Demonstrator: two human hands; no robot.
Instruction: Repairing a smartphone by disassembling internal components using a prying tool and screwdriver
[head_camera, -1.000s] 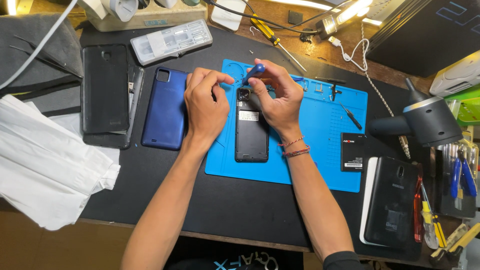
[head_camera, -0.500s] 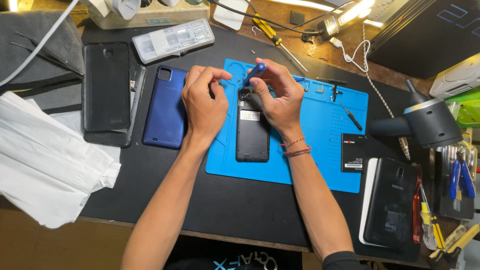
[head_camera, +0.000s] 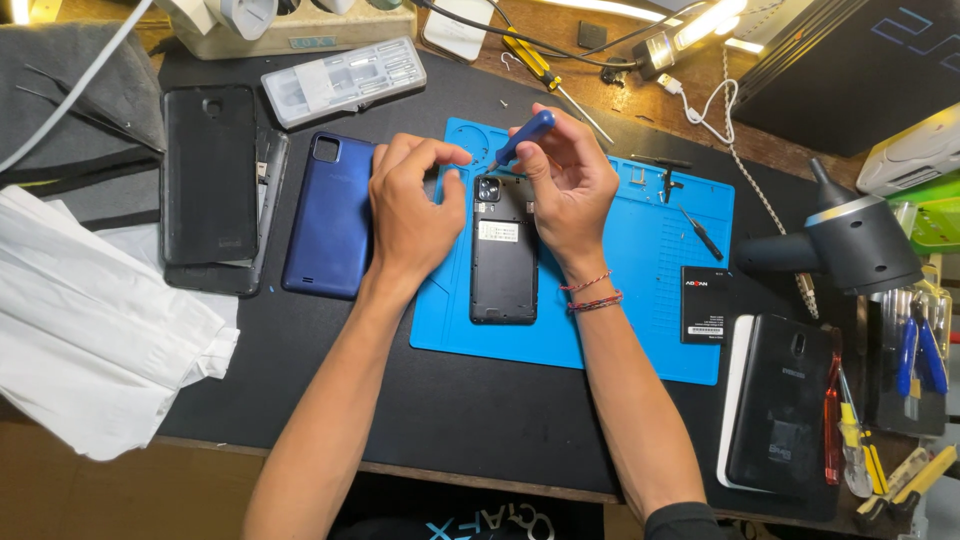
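Opened black phone (head_camera: 503, 255) flat on blue mat (head_camera: 640, 300), tabletop centre. Right hand (head_camera: 565, 185) grip closed on blue screwdriver (head_camera: 522, 137), tip at phone's far-left corner. Left hand (head_camera: 410, 215) steadying left edge, grip state undeterminable.

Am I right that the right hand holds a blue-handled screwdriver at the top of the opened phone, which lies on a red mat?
Not quite: the head view shows the mat is blue, not red. The right hand does hold the blue-handled screwdriver at the top of the opened phone.
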